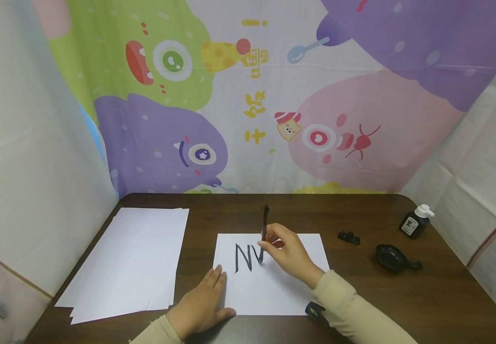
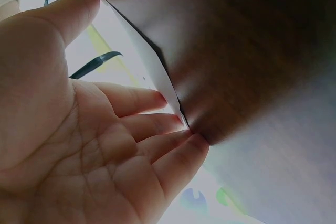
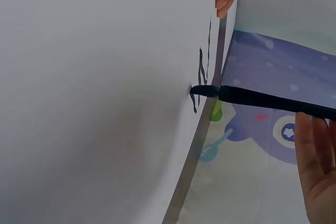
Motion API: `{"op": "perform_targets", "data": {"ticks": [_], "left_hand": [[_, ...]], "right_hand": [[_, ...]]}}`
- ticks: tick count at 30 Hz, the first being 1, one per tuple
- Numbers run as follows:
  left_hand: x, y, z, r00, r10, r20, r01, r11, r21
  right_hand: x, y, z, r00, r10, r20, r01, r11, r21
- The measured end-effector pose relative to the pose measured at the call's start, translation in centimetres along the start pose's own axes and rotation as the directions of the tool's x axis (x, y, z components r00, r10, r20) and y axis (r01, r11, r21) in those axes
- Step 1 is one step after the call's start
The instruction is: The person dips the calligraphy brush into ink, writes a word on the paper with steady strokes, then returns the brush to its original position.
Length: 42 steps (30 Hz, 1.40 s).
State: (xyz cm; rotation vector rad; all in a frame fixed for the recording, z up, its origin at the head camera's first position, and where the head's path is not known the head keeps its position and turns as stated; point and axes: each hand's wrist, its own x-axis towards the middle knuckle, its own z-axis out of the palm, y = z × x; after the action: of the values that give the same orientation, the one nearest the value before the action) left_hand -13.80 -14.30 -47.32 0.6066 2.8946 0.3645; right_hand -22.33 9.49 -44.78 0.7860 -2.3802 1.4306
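My right hand (image 1: 285,247) pinches a black writing brush (image 1: 264,223) upright over a white sheet of paper (image 1: 282,291). In the right wrist view, the brush tip (image 3: 202,91) touches the paper at a black stroke. Dark strokes on the sheet form an N (image 1: 243,258) and, to its right, a V-like mark (image 1: 257,254) at the tip. My left hand (image 1: 202,298) rests with extended fingers over the sheet's left edge and lower left corner. From below, the left wrist view shows its palm (image 2: 89,145) and fingertips along the paper's edge.
A stack of white paper (image 1: 132,258) lies at the left. To the right are a small black brush rest (image 1: 349,237), a black ink dish (image 1: 392,258) with a handle, and an ink bottle (image 1: 414,223) with a white cap. A dark object (image 1: 314,310) sits beside my right sleeve.
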Motion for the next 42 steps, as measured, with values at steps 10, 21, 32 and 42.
{"op": "perform_targets", "data": {"ticks": [10,21,32,42], "left_hand": [[-0.1,0.0,0.0,1.0,0.004,-0.011,-0.004,1.0,-0.003],[-0.1,0.1,-0.1,1.0,0.011,-0.017,-0.011,1.0,0.004],[-0.1,0.0,-0.1,1.0,0.013,-0.013,-0.013,1.0,0.005],[-0.1,0.0,-0.1,1.0,0.009,-0.005,-0.009,1.0,0.004]], "right_hand": [[-0.8,-0.1,-0.5,0.999,-0.008,0.036,0.008,1.0,0.02],[-0.7,-0.3,-1.3,1.0,-0.012,-0.009,0.012,0.998,0.064],[0.3,0.6,-1.9,0.999,0.032,-0.033,-0.023,0.969,0.248],[0.6,1.1,-1.6,0.995,0.094,-0.033,-0.083,0.965,0.25]]}}
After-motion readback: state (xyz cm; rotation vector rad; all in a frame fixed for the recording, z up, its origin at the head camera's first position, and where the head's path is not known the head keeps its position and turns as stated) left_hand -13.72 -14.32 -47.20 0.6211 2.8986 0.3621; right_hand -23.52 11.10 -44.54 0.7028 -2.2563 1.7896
